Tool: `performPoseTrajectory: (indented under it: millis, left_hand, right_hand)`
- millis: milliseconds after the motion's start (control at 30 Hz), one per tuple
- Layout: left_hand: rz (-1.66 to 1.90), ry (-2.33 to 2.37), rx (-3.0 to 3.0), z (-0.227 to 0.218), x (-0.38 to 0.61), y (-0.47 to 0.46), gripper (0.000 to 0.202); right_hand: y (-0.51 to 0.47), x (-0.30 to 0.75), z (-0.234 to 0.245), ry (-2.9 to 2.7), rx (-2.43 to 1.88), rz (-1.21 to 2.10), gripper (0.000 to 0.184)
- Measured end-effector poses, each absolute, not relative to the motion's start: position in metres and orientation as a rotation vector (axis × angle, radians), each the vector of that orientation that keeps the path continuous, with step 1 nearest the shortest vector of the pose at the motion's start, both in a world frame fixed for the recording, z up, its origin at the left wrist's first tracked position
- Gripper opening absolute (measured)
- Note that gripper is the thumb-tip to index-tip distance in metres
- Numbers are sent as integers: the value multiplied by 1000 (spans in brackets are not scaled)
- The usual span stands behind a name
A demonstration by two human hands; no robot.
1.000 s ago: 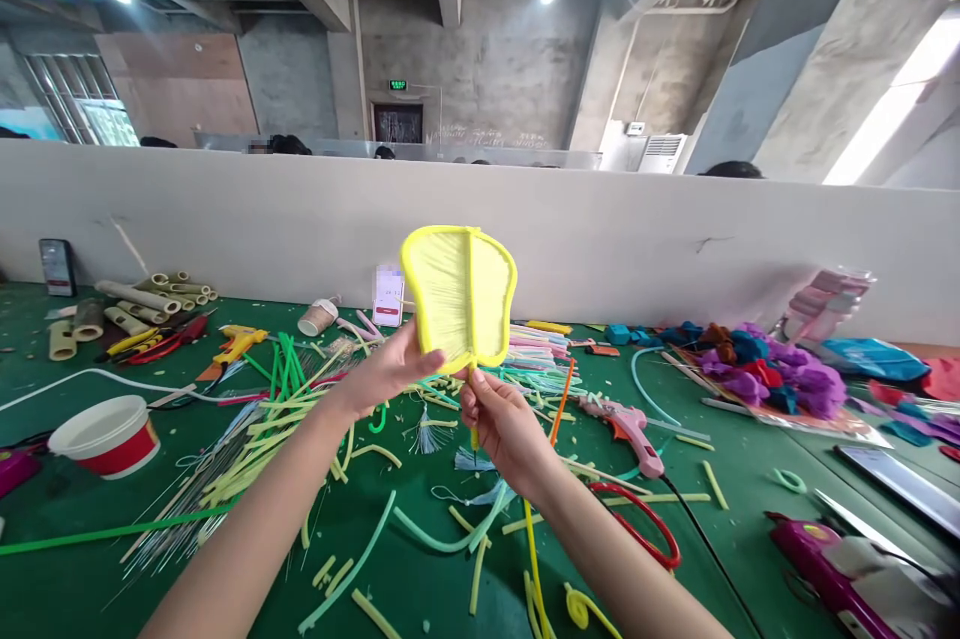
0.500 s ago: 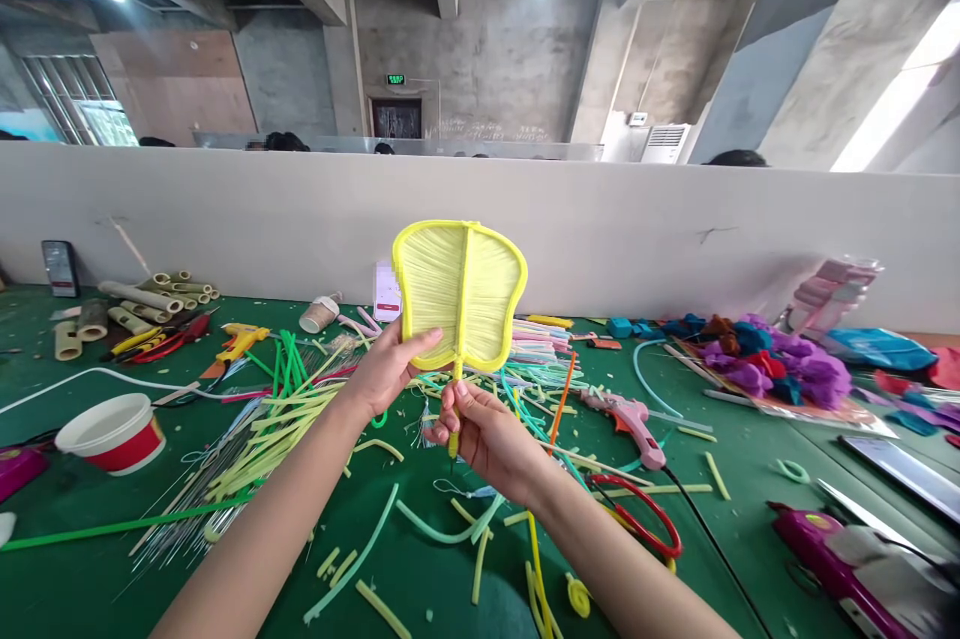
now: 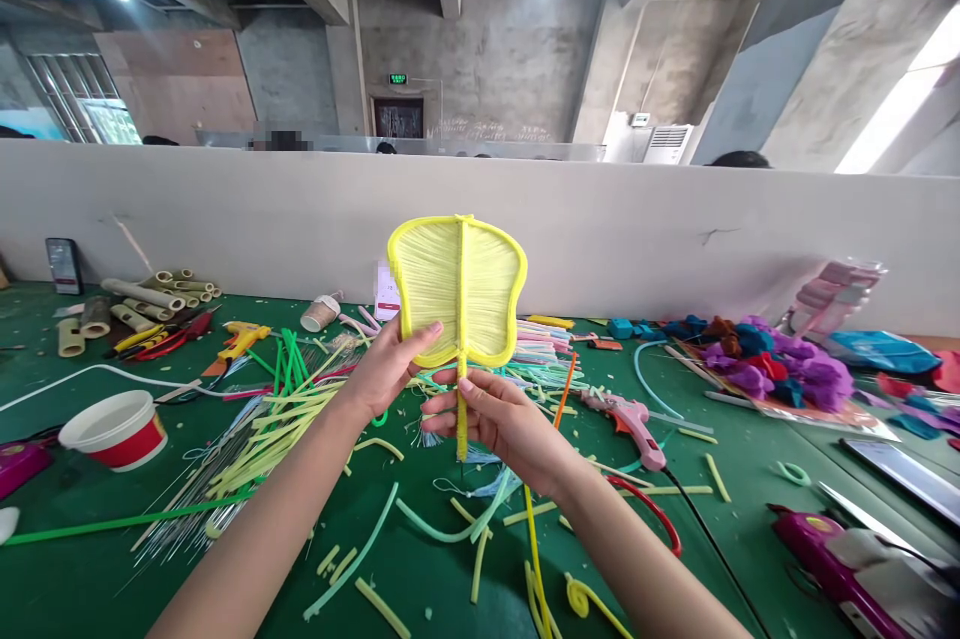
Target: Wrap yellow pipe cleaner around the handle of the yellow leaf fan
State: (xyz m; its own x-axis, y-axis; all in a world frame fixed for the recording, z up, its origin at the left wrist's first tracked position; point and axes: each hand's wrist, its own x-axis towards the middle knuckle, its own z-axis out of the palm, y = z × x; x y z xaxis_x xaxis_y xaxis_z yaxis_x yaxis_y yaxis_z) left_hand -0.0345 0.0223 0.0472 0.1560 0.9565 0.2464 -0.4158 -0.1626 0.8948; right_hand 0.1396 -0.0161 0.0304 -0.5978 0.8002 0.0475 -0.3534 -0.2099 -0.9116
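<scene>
A yellow hand fan (image 3: 427,284) stands upright in front of me, its two lobed halves divided by a central rib. My left hand (image 3: 390,369) is closed on the fan's lower left edge, thumb across its face. Below the fan's face, my right hand (image 3: 487,411) grips the handle, with the thumb in front and the fingers behind it. A thin dark wire tip sticks out under the handle. Beneath the hands lie a pale blue tassel (image 3: 491,489) and cut pieces of fuzzy yellow and green stems (image 3: 360,559).
A pink glue gun (image 3: 630,424) and red-handled scissors lie to the right. On the left are a paper cup (image 3: 116,431), a yellow glue gun (image 3: 244,339), bamboo tubes (image 3: 142,299) and a stem bundle (image 3: 292,419). Purple fuzzy pieces (image 3: 802,364) sit far right, before a white partition (image 3: 637,229).
The fan has turned slightly to face me more squarely. My right hand's fingers have loosened and straightened along the handle, showing more of it. The left hand keeps its hold.
</scene>
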Motion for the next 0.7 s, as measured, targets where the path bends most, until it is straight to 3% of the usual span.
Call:
performPoseTrajectory:
  millis: [267,700]
  left_hand:
    - [1476,591,1047,47,-36,27,50]
    - [1553,578,975,48,-40,31,49]
  right_hand:
    - [-17,139,32,-1339,-633,1973,49]
    - [-11,138,22,-1529,-857,1695,47]
